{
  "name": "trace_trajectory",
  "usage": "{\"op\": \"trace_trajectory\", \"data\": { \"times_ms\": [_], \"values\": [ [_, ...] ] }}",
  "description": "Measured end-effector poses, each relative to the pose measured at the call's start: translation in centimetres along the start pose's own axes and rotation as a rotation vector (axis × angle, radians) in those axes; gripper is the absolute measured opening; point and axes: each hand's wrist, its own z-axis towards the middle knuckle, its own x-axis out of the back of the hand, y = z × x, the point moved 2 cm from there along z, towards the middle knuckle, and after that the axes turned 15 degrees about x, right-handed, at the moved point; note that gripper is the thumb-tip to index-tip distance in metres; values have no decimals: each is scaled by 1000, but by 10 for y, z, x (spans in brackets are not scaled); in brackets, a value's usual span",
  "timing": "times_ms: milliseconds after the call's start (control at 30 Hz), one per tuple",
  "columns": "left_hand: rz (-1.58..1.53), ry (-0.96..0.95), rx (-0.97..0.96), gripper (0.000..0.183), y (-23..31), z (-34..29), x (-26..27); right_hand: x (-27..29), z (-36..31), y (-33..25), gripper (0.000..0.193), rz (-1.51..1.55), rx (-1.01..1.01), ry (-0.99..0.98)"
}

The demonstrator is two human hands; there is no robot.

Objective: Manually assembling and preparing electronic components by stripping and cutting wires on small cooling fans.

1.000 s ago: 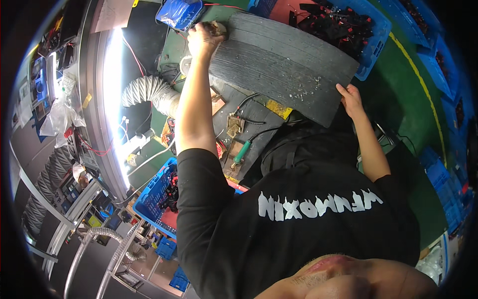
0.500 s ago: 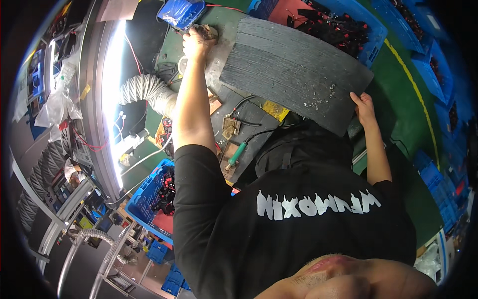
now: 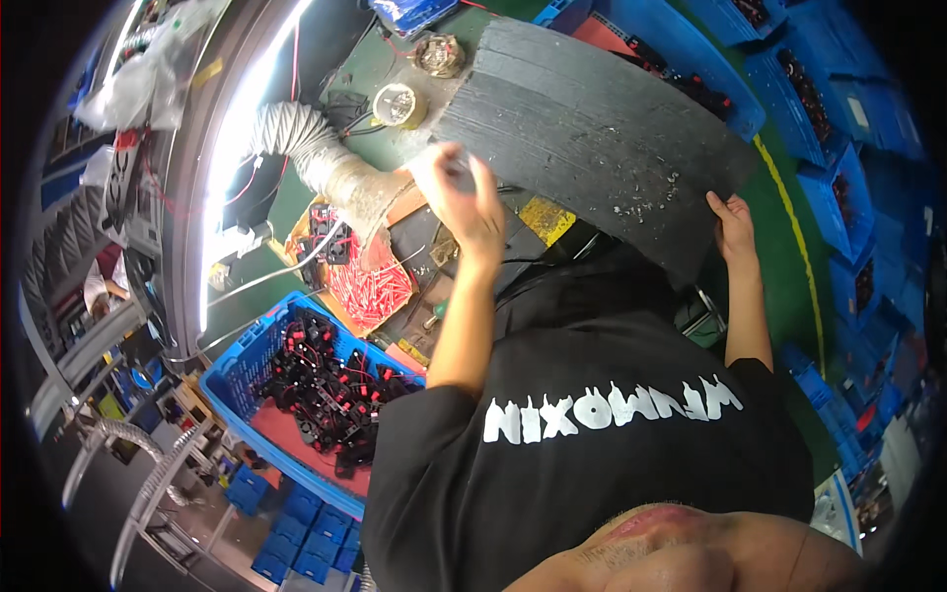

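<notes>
A dark grey board [image 3: 592, 118] with a grooved face lies across the bench and over my lap, with pale crumbs scattered on its right part. My right hand [image 3: 732, 225] grips the board's right edge, thumb on top. Beside the board's left end my left hand [image 3: 462, 202] hangs in the air, blurred, fingers bent and apart; I make out no object between them. Farther back stand a round tin of brown tangled material [image 3: 439, 55] and a yellowish pot [image 3: 400, 106] with whitish content. A green tool handle [image 3: 434, 315] shows partly behind my left forearm.
A flexible duct [image 3: 321, 163] reaches in from the left, above a box of red-and-white small parts [image 3: 370, 291]. Blue crates [image 3: 286, 459] of black and red parts stand at the lower left and behind the board. A bright tube light [image 3: 242, 138] runs along the left.
My left hand has left the tin at the back and come nearer, down to the board's left end. The right hand keeps its hold on the board. The view has shifted, showing more of the left crate.
</notes>
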Motion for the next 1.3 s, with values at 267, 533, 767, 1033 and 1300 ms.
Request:
{"op": "trace_trajectory", "data": {
  "times_ms": [267,533,767,1033,1300],
  "values": [
    [-462,-856,788,40,-20,-99,-8,-65,20,-50,15,-45,-14,-97],
    [-467,-910,703,39,2,-95,-18,-101,20,-25,23,-64,-5,-114],
    [-291,-676,667,35,-2,-89,-18,-112,19,-25,16,-202,73,-71],
    [-180,-523,594,38,5,-75,-9,-131,19,-10,27,-179,83,-40],
    [215,-426,308,38,-9,-67,-11,-130,18,9,22,-133,62,-12]
  ]
}}
